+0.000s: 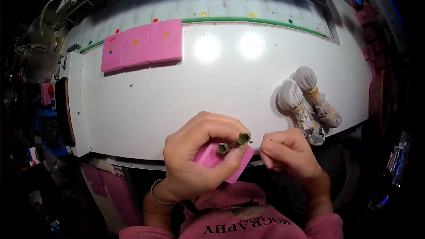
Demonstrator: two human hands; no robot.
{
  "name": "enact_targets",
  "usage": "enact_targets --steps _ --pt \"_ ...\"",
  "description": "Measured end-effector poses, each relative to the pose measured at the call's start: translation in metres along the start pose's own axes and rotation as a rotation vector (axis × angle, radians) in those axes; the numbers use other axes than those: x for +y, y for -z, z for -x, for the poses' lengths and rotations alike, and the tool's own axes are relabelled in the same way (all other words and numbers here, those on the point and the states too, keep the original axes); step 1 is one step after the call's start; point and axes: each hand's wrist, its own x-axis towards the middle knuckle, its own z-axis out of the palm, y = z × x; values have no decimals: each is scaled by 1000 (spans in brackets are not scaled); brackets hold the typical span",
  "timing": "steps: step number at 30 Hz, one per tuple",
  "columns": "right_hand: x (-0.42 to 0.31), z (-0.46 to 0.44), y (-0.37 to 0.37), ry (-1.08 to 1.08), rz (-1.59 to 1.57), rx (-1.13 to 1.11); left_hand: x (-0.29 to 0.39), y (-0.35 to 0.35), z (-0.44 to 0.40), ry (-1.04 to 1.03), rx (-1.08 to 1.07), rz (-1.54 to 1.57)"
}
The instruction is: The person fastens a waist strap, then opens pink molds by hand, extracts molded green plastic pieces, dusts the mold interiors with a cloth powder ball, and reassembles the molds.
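My left hand (201, 155) is curled around a small pink block (241, 168), in front of my chest near the table's front edge. Between its thumb and index finger sit olive-green pieces (233, 143) with two hollow, cup-like ends, against the block's upper side. What they are I cannot make out. Just to the right, my right hand (287, 152) is closed with the fingers curled in, apart from the block. Anything inside its fingers is hidden.
Three pink blocks (141, 46) stand in a row at the back left of the white table (177, 93). Two cloth bundles (305, 104) bound with bands lie at the right. A green strip (239, 21) runs along the back, and a dark oblong object (65, 110) is at the left.
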Motion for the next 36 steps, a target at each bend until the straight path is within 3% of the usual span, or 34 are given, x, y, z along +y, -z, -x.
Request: enact_targets --steps 1,3,5,10,15,19,22,26,28,29,32,36 --pt "-2 1 -3 90 492 174 0 -1 1 13 20 16" --pt "7 1 -3 151 642 229 -1 -1 2 -30 21 -16" --pt "11 1 -4 330 1009 370 -2 -1 2 -74 18 -44" --pt "-4 2 -15 504 1080 416 -2 -4 0 -261 77 -250" --pt "-13 -2 -26 792 927 499 -1 -3 1 -275 47 -265" --pt "-15 3 -20 836 965 414 2 -2 1 -280 40 -265" --pt "-14 0 -21 907 841 488 2 0 0 -278 39 -264" --pt "-21 -3 -29 868 839 576 -1 2 -1 -285 28 -259" --pt "-33 -1 -26 843 1033 381 -4 2 -2 -271 22 -241" --pt "-31 -6 -34 824 1010 453 -5 2 -4 -299 10 -237" --pt "-45 -12 -25 743 1112 242 -8 -3 -9 -274 39 -240" --pt "-65 -15 -20 726 1117 146 -10 -2 -13 -278 34 -189"
